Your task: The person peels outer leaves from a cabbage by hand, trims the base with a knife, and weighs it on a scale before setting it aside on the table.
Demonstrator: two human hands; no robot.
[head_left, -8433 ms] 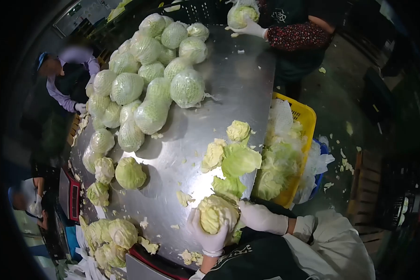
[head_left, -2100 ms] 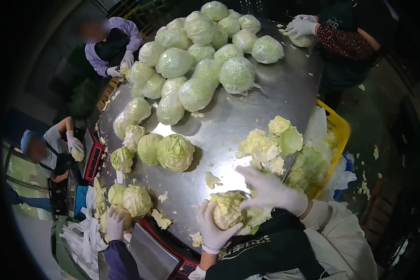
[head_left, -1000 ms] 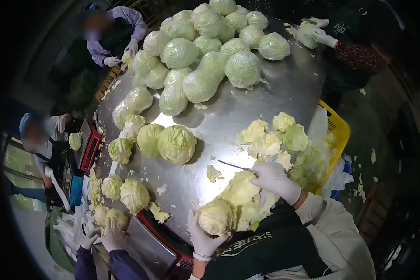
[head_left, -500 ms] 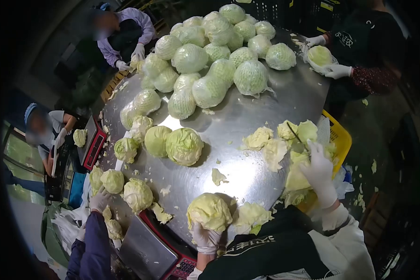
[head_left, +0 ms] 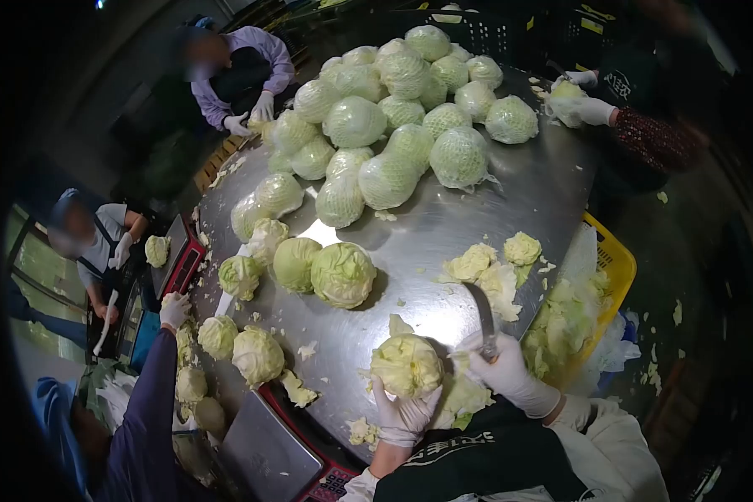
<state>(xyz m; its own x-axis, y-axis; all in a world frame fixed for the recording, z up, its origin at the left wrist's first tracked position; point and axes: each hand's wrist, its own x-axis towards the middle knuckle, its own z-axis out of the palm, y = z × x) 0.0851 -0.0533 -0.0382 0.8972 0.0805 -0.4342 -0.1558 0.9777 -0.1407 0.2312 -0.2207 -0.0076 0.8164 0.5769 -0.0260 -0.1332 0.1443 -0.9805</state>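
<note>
My left hand [head_left: 403, 416], in a white glove, grips a cabbage [head_left: 407, 366] from below and the near side, close to the table's front edge. Its cut stem end faces up. To the right, my right hand [head_left: 510, 375], also gloved, is closed round the handle of a knife [head_left: 483, 314], whose curved dark blade points up and left. Loose leaves [head_left: 464, 395] lie between the two hands, beside the cabbage. Trimmed pieces [head_left: 495, 280] rest farther back on the metal table [head_left: 410, 255].
Wrapped cabbages [head_left: 393, 125] are piled at the back. Unwrapped cabbages [head_left: 343, 274] sit left of centre. A yellow crate [head_left: 615, 276] of leaves stands at the right. A scale [head_left: 268, 452] is at the front left. Several co-workers stand around, one reaching in at left [head_left: 176, 311].
My right hand has come from above the crate back toward the cabbage, with the knife. Leaves it was over now lie in the crate. The held cabbage has turned stem up.
</note>
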